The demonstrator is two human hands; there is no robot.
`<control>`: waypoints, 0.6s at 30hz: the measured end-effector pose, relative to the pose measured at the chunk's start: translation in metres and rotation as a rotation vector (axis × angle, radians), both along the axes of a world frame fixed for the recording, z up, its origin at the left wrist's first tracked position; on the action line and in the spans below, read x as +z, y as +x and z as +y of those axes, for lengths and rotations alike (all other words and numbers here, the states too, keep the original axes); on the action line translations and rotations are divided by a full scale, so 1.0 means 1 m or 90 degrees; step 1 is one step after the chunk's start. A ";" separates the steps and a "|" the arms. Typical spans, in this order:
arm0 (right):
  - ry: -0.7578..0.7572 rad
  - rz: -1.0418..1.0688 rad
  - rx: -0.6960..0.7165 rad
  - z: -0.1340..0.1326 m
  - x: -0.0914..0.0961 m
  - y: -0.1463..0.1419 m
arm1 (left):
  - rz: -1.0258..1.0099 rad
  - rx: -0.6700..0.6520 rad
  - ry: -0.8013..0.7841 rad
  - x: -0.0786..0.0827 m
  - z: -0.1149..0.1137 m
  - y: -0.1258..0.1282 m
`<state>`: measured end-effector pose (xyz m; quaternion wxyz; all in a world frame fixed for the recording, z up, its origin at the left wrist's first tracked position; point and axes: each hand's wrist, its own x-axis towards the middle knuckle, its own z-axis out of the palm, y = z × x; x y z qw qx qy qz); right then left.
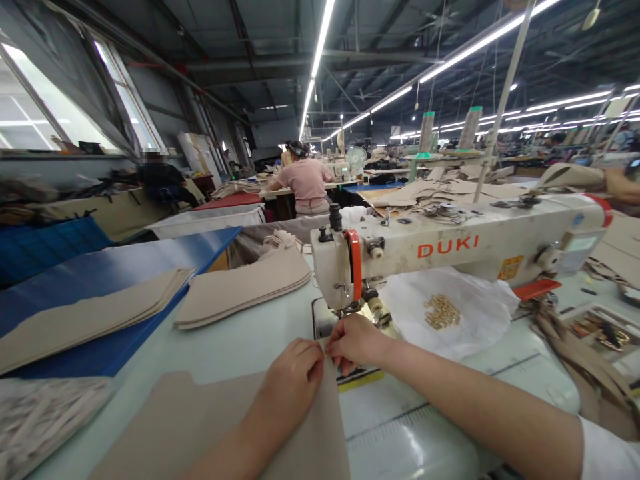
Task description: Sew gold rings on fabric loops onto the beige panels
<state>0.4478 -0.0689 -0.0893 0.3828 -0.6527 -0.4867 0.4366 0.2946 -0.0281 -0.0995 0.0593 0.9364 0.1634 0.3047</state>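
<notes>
Head view, landmark = sewing machine [450, 250] marked DUKI.

Left hand [295, 380] lies curled, knuckles up, on a tan fabric panel [200, 427] just in front of the machine's needle end, pressing it flat on the worktop [240, 340]. Looks like a hold-down so the piece can't skew. Right hand [355, 341] sits right under the needle end, fingers closed in a pinch on the panel's far corner, touching the left hand. Reads as lining the edge up at the foot; the foot itself is hidden behind the fingers, can't tell if it's down.

Panel runs from the needle end back toward the camera, left of the right forearm.

Left of the machine: one stack of cut tan pieces [245, 290] on the worktop, a second stack [90, 317] further left on a blue board [125, 267]. Within left-hand reach, so probably feed stock. Behind the machine's arm, a white sheet [480, 313] carries a small heap of brass rings [441, 311]. Right of the machine, loose tan straps [580, 360].

Surface: pale, smooth, glossy, ruler marks printed near the front edge.

Room: long factory hall, strip lights overhead, windows well left of the machine. A person in a pink top [306, 183] sits beyond the machine, back turned, at another station.
</notes>
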 end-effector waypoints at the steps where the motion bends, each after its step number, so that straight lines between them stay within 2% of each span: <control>1: 0.011 -0.037 0.002 -0.003 0.000 0.000 | 0.009 0.004 -0.014 0.001 0.000 0.000; 6: 0.161 -0.250 0.040 -0.041 0.002 0.009 | 0.014 0.011 -0.042 0.002 0.001 -0.001; 8: 0.239 -0.339 0.135 -0.062 0.001 0.015 | 0.012 0.008 -0.043 0.000 0.002 -0.002; 10: 0.364 -0.519 0.285 -0.080 0.001 0.020 | 0.014 0.009 -0.043 -0.001 0.002 -0.002; 12: 0.436 -0.646 0.370 -0.091 0.001 0.022 | 0.012 0.009 -0.044 -0.001 0.002 -0.002; 15: 0.459 -0.710 0.386 -0.091 -0.001 0.018 | 0.001 0.006 -0.043 0.000 0.002 -0.002; 18: 0.474 -0.720 0.346 -0.079 -0.007 0.010 | -0.003 0.001 -0.041 0.001 0.002 -0.002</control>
